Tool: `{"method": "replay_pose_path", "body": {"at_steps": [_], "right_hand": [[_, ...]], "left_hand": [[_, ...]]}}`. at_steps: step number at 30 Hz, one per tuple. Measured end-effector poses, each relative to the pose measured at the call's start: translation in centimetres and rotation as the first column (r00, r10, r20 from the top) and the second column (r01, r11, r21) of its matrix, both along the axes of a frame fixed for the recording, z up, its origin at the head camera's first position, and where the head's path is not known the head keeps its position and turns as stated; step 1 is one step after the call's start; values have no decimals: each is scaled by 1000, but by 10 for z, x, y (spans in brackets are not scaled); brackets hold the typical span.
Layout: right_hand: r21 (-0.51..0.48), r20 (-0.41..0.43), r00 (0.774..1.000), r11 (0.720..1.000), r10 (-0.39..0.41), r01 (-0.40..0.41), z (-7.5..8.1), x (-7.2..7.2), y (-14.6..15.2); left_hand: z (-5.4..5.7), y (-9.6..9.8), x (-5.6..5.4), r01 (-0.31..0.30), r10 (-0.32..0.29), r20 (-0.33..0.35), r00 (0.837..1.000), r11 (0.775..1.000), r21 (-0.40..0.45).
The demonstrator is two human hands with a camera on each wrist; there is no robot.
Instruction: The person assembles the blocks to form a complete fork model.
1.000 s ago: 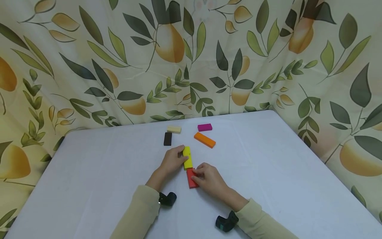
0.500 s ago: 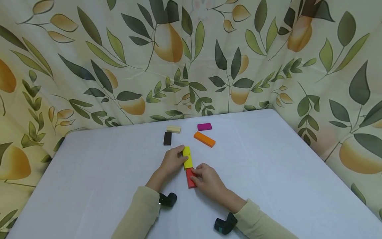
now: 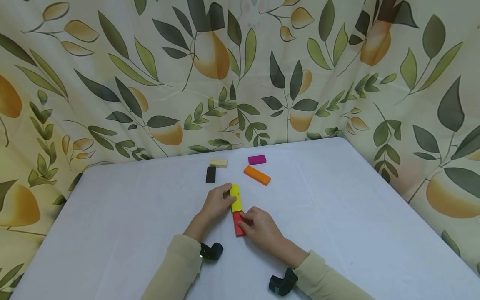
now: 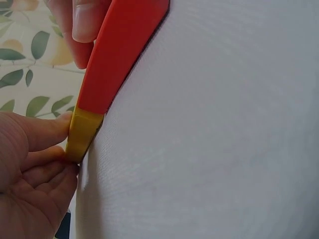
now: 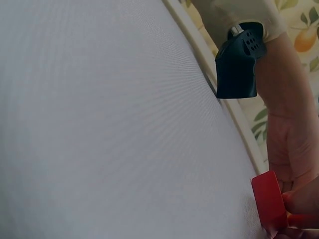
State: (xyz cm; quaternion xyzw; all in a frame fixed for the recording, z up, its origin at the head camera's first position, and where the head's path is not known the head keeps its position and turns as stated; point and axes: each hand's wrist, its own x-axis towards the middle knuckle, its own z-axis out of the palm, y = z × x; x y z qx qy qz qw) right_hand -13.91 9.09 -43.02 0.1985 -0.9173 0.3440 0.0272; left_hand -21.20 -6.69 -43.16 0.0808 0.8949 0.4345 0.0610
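6 small blocks lie on a table covered with a white cloth, and 2 of them are in a person's hands. The left hand grasps the yellow block between thumb and fingers. The right hand pinches the red block, its thumb and forefinger on the side and top. These 2 blocks lie near the middle of the table, end to end and touching, in a nearly straight row; the yellow block is the farther from the person, the red block the nearer. In the left wrist view their ends meet, and both rest along the cloth.

Beyond the hands are the other 4. The black block and the cream block sit close together on the left; I cannot tell whether their edges touch. On the right, the orange block lies at a slant, with the magenta block just behind it, apart from it.

Both arms wear beige sleeves, and a dark wrist camera is worn on each wrist. Behind the table hangs a curtain printed with green leaves and orange fruit
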Motion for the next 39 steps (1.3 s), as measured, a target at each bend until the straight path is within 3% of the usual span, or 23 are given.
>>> {"method": "replay_pose_path", "body": {"at_steps": [25, 39], "right_hand": [[-13, -33, 999, 1000, 1, -1, -2, 0, -4], [-18, 26, 999, 1000, 20, -19, 3, -4, -1]], "left_hand": [[-3, -2, 1, -2, 2, -6, 1000, 1000, 10], [-4, -3, 0, 8, -8, -16, 1000, 1000, 10]]}}
